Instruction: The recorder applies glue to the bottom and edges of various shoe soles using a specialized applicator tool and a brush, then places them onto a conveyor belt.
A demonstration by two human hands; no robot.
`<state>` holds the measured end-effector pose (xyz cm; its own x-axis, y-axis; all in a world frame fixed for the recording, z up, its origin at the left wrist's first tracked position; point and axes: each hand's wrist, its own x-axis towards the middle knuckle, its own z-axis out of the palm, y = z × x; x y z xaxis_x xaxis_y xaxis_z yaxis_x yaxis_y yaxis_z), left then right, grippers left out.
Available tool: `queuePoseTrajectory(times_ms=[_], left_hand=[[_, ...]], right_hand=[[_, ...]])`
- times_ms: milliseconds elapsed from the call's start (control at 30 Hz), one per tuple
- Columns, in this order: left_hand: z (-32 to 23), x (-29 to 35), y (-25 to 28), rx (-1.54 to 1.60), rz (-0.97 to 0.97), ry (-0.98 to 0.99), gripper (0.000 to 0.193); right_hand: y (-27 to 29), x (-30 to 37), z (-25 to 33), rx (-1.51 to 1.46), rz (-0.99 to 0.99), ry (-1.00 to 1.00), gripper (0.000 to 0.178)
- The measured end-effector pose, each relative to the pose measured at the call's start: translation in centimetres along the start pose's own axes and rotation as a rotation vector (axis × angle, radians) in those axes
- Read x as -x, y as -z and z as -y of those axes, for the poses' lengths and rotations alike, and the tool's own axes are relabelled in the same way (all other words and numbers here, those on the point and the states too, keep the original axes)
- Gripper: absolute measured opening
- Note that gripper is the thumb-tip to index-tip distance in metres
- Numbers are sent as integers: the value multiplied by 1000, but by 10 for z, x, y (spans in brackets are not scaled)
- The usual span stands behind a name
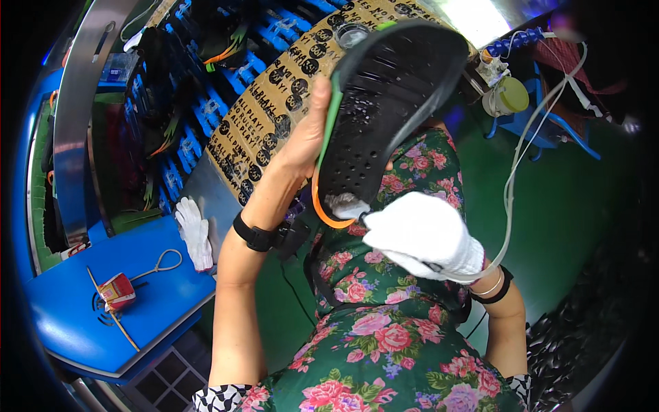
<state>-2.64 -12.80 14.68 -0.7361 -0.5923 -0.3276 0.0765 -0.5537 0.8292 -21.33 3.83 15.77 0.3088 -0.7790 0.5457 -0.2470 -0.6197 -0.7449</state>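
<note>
My bare left hand [312,134] grips a black shoe sole [395,103] by its green side edge, thumb along the rim and other fingers partly hidden behind it. The sole is tilted with its toe end up and away; its orange-edged heel points toward me. Small holes dot the heel half, and wet-looking streaks shine on the toe half. In a white knit glove, my right hand [422,237] is closed around a brush whose pale bristles [347,206] touch the inside of the heel. A thin clear hose [508,206] runs from that hand to the upper right.
Printed brown cardboard [274,103] lies behind the sole, beside a blue slatted rack [206,110] holding dark shoe parts. On the blue table [165,302] at left are a white glove [195,233], a small red box [117,292] and a wire loop. A yellow-lidded tub [508,96] stands upper right.
</note>
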Motion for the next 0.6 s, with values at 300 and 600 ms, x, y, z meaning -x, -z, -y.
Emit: queuePoseTrajectory(times_ms=[300, 600], left_hand=[[-9, 7, -20, -172, -107, 219, 85], [2, -3, -10, -78, -8, 357, 82]], right_hand=[[3, -3, -3, 42, -9, 55, 25], [8, -9, -10, -51, 91, 65, 27]])
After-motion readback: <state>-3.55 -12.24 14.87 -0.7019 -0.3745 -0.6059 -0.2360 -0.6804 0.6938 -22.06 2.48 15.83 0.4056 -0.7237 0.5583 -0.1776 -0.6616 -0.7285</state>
